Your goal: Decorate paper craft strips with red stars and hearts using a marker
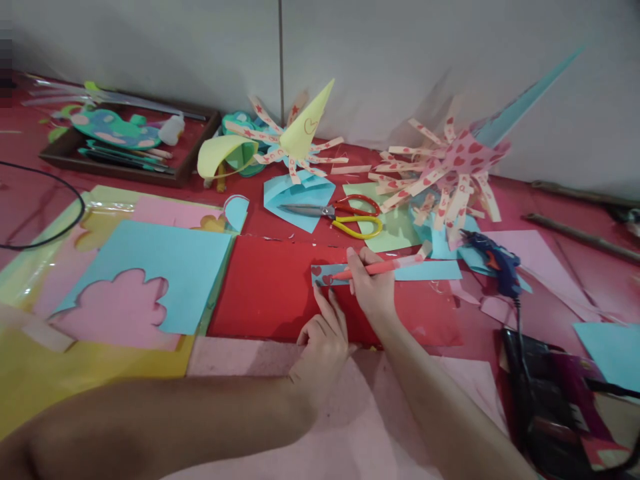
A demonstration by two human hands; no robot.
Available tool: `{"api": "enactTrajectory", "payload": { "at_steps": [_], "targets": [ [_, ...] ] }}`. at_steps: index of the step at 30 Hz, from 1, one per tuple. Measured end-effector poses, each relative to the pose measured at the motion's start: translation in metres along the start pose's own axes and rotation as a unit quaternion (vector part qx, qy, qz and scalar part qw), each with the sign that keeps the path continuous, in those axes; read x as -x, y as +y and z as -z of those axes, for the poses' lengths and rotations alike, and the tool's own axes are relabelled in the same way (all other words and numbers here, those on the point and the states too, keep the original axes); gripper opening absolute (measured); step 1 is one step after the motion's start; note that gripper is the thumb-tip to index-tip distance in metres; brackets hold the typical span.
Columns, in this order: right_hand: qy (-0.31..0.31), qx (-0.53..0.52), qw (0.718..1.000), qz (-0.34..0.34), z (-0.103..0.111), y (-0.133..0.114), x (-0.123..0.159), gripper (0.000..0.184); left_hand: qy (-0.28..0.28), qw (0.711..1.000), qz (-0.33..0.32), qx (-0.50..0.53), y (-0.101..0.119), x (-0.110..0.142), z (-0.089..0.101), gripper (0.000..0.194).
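Observation:
A narrow blue paper strip (427, 270) lies across a red board (265, 293) in front of me. Red hearts are drawn at its left end. My right hand (373, 283) is closed round a red marker (383, 267), its tip touching the strip beside a heart. With fingers stretched out, my left hand (325, 327) rests its fingertips on the strip's lower left edge. Just beyond the strip lie scissors (325, 211) with one red and one yellow handle loop, partly over a folded blue paper (300, 190).
Paper cone crafts with strips, one yellow (307, 127) and one pink and blue (465, 157), stand along the wall. A brown tray (165, 175) holds tools at left. Cut coloured sheets (150, 253) lie nearer. A blue glue gun (505, 267) and black bag (540, 400) are right.

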State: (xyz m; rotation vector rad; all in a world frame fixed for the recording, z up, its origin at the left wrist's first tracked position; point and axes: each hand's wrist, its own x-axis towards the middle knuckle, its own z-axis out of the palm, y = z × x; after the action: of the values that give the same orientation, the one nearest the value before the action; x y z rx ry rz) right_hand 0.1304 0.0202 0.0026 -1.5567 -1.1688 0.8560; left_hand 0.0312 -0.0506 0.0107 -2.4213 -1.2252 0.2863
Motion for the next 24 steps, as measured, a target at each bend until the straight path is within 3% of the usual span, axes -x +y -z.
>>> {"api": "enactTrajectory", "payload": {
  "at_steps": [9,24],
  "targets": [
    [-0.024,-0.008,1.0,-0.008,0.0007,0.0033,0.0002,0.04,-0.007,0.999,-0.015,-0.036,0.0004,0.0002,0.0008,0.064],
    [0.002,-0.019,1.0,-0.011,0.0007,0.0009,-0.0003,0.04,0.012,0.999,-0.006,-0.045,0.0013,0.002,-0.0011,0.066]
  ]
}}
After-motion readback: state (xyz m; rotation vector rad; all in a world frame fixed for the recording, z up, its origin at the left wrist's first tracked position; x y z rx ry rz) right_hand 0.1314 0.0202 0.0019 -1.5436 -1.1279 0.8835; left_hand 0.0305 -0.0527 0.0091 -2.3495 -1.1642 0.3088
